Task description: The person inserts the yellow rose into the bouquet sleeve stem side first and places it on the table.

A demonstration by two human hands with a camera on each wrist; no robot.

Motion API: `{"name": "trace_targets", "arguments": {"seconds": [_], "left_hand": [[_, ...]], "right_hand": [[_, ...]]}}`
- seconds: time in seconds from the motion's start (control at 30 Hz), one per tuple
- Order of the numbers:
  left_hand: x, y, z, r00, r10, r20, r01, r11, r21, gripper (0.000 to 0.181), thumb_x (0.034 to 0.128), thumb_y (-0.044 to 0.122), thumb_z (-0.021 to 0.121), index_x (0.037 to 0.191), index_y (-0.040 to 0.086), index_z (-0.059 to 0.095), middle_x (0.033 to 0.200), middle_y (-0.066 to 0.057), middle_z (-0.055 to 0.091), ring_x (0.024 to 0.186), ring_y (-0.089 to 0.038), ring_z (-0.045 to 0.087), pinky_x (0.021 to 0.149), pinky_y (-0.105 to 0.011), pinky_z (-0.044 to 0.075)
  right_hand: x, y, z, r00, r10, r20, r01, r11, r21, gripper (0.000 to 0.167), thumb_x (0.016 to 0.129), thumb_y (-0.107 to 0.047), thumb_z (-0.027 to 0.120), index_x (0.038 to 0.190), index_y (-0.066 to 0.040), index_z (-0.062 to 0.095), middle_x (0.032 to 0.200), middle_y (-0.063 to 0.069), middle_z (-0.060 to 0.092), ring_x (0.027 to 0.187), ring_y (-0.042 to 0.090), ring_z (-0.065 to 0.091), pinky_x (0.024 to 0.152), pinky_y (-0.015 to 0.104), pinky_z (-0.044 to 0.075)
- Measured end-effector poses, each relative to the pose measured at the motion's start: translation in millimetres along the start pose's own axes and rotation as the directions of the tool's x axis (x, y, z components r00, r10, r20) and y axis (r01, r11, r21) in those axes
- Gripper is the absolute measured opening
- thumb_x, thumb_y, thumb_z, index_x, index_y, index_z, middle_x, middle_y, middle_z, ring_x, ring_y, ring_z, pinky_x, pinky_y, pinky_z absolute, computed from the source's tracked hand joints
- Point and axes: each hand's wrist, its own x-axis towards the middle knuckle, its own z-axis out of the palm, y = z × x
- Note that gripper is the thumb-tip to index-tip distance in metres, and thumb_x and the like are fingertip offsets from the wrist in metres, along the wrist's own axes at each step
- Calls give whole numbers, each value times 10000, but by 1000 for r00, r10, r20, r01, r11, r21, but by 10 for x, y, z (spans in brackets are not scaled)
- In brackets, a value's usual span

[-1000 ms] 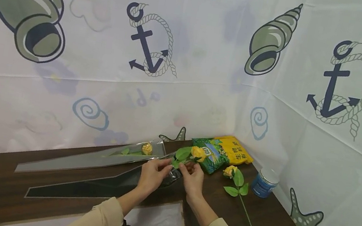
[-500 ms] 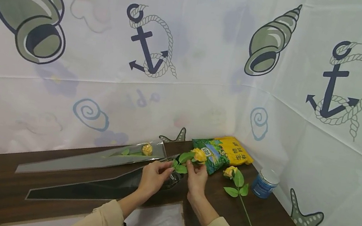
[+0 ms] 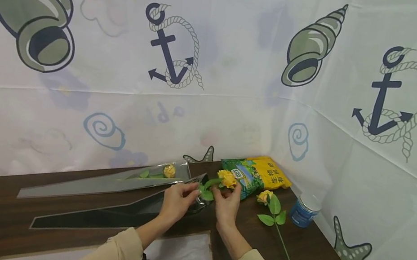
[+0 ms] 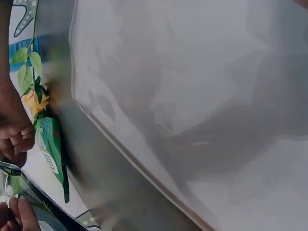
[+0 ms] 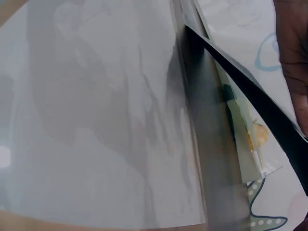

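The left hand point(image 3: 176, 201) pinches the rose point(image 3: 227, 179) among its leaves, at the black sleeve point(image 3: 117, 215)'s mouth; the right hand point(image 3: 227, 206)'s fingers bend round it below the bloom, exact hold hidden. The bloom lies beyond the fingertips, before the bag point(image 3: 272, 176). It should be light, stem springy, petals easily crushed: best held by the stem.

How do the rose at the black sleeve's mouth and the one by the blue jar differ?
Place: the sleeve rose sits at the black sleeve; the loose rose lies unwrapped on the table.
Stem: the sleeve rose's is mostly hidden; the loose rose's shows down to the frame edge.
Shared: yellow bloom, green leaves.
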Motion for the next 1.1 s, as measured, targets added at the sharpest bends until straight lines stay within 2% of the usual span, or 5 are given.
{"name": "trace_targets", "arguments": {"seconds": [0.17,0.5,0.73,0.9,1.1], "left_hand": [[16,28,4,1000,-6,5,7,1000,-27,230,847,66,679,1060,-19,704,929,-141,718,696,-181,691,591,-184,534],[31,31,-11,1000,-13,10,13,999,-32,231,848,62,676,1062,-19,704,968,-147,715,705,-182,687,598,-188,537],[22,25,-7,1000,-22,18,21,1000,9,223,851,78,677,1057,0,711,924,-123,719,690,-146,676,593,-177,526],[4,43,-13,1000,-4,27,3,1000,30,221,851,87,680,1055,9,715,865,-99,722,667,-113,655,588,-184,518],[8,83,-30,998,58,26,-59,998,36,228,861,103,673,1068,18,712,826,-86,695,694,-134,638,589,-196,508]], "right_hand": [[-6,33,-1,1000,-3,13,3,999,-39,479,836,-48,668,1245,7,425,1035,145,580,808,88,513,660,189,440],[-5,-3,-73,996,30,89,-30,1000,-1,741,853,-92,676,1459,-77,250,1127,213,580,851,87,556,698,169,472],[-18,-21,-72,998,3,61,-6,999,42,590,869,-131,675,1365,-30,373,1187,166,526,897,91,539,699,166,470],[-26,-3,-72,999,-30,29,30,999,16,486,861,-100,678,1282,-20,448,1171,158,532,905,110,542,682,165,470],[-29,33,-76,991,-60,120,65,997,-36,461,853,-89,686,1258,-7,482,1196,173,559,984,135,559,751,164,476]]}}
